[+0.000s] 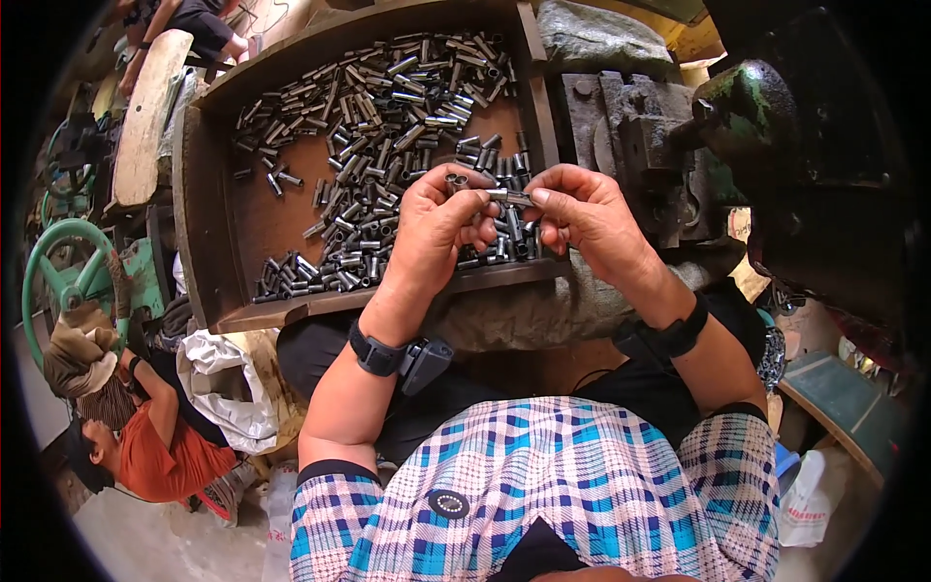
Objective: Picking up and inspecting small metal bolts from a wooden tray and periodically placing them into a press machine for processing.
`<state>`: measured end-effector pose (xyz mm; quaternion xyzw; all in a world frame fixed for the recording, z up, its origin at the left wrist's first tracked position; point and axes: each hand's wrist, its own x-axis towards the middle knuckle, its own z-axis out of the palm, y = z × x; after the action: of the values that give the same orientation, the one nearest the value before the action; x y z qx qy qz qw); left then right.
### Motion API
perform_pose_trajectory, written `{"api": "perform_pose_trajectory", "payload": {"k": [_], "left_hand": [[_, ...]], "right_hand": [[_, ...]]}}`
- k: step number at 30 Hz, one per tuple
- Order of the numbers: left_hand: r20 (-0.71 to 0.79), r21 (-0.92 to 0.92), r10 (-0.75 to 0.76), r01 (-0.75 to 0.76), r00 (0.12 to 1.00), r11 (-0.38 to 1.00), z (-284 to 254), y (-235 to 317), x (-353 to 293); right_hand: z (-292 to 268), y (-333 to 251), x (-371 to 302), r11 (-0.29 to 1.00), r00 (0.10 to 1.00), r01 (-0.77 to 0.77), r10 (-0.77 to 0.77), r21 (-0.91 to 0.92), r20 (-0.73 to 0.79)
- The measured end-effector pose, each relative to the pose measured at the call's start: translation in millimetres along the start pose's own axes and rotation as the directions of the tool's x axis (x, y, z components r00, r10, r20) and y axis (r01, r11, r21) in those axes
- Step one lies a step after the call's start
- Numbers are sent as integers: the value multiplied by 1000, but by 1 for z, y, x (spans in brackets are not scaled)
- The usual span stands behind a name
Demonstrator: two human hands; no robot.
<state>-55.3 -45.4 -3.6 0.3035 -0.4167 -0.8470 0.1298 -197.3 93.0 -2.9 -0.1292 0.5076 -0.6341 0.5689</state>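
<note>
L hand (433, 225) is curled shut, holding a few short metal tubes (457, 180) bunched at the top of the fist, open ends showing just above the knuckles. R hand (585, 211) sits just beside it, thumb and forefinger pressed together, pinching one small metal tube (511, 197) that lies crosswise btwn the two hands; its other end touches the L fingers. Both wrists carry black straps, the L one w/ a small black box on it.

Right under and beyond the hands is a shallow wooden tray (208, 228) w/ a brown floor, holding a loose heap of the same dark tubes (388, 92); thickest at the far side and directly beneath the hands, thinner toward the L. The tray's near edge rests on grey cloth over the person's lap.

To the R of the R hand stands a heavy dark metal machine (679, 145) w/ worn green paint. Far L of the L hand is a green handwheel (60, 267), and below it another person in an orange shirt (160, 451) crouches on the floor.
</note>
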Motion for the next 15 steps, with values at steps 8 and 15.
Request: {"api": "perform_pose_trajectory", "payload": {"k": [8,15], "left_hand": [[48,29,48,-50,998,998,-2,0,0],[77,121,109,-118,991,986,0,4,-3]], "right_hand": [[-3,-3,1,997,1000,-25,24,66,7],[-7,-9,-1,985,996,-77,70,152,51]]}}
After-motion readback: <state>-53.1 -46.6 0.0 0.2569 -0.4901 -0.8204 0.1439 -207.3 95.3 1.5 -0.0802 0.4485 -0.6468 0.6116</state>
